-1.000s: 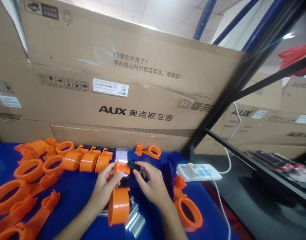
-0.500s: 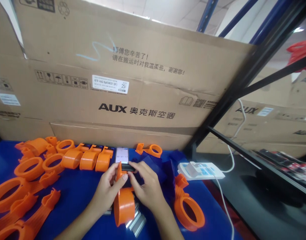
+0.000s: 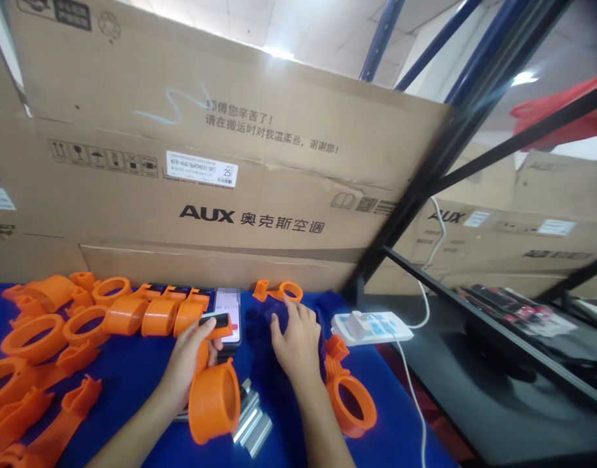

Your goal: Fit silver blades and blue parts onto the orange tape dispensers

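Observation:
My left hand is closed around the handle of an orange tape dispenser, whose round drum hangs downward. A black strip with a pale toothed edge sits at the dispenser's top end, under my thumb. My right hand reaches onto a pile of dark blue pieces, its fingers spread and touching them. Whether any piece is between those fingertips I cannot tell. Below the dispenser lie several silver metal strips. A phone showing a timer lies just behind my left hand.
Several orange dispensers cover the left of the blue table. Another dispenser lies right of my arm, and one at the back. A white power strip with a cable sits by the black rack post. A large cardboard box stands behind.
My right hand has left the dispenser's top and moved right onto the dark blue pieces. My left hand has shifted left with the dispenser, now turned so its black strip shows.

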